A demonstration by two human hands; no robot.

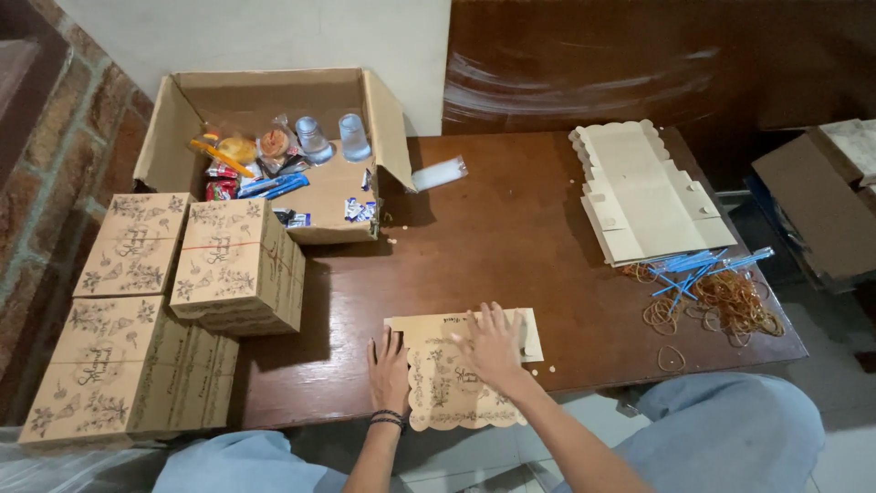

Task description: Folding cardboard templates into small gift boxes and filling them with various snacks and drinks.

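At the far left of the frame, closed printed boxes (137,319) with floral drawings stand stacked in a block, the nearest of them (239,265) banded with a thin red rubber band and sitting at the left end of the brown wooden counter (511,237). Above them, in the upper left, an open cardboard carton (274,100) holds wrapped snacks (242,164) and two clear sealed water cups (333,139); a third cup (439,173) lies on its side on the counter just right of the carton's flap.

At the lower middle of the frame, a flat unfolded box blank (447,402) with a scalloped edge and floral print lies at the near edge of the counter, overhanging it slightly. The left hand (390,372), a dark band at its wrist, lies palm down on the blank's left edge, its grip flat with fingers close together. The right hand (494,347) presses palm down on the blank's middle, its grip spread wide, holding nothing pinched.

Further right, in the upper right part of the counter, a stack of plain flat box blanks (643,196) lies with scalloped edges. Just below it, blue straws (698,269) lie crossed over a loose heap of tan rubber bands (730,306), with a few single bands strayed toward the counter's near edge. The person's knees in pale blue cloth (730,429) show along the bottom.
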